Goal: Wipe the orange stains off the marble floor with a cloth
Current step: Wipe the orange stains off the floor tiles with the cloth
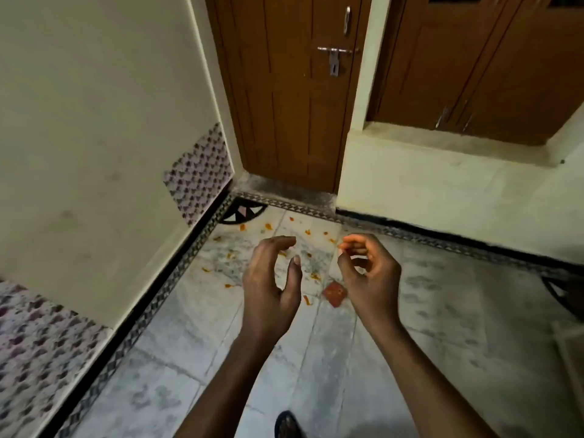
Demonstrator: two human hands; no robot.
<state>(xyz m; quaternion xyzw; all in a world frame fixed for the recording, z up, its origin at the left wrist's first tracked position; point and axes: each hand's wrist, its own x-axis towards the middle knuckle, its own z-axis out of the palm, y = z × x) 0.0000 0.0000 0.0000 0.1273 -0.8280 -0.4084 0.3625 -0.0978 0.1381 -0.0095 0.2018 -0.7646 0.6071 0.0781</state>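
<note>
Both hands hung in the middle of the frame above the marble floor [177,336], and neither held anything. The left hand [271,286] was open, fingers curved and thumb apart as if ready to close. The right hand [368,273] was loosely curled, fingertips drawn toward the thumb around nothing that could be made out.

The orange stains [268,226] lay scattered over the pale tiles just above and between the hands, reaching up toward the patterned border [177,273] and the foot of the brown door [294,99] in the upper centre. Some looked like small flecks or petal-like bits rather than flat marks; the blur made it hard to say which.

A small reddish square [334,293] lay on the floor between the two wrists. Whether it was a folded cloth or a floor inlay could not be told. If it was the cloth, it would likely be light, soft and limp, best pinched at an edge or bunched in the palm. The polished marble would probably be slick, so loose bits might slide ahead of a wipe.

No container showed anywhere in view. A sandalled foot [286,425] stood at the bottom edge.
</note>
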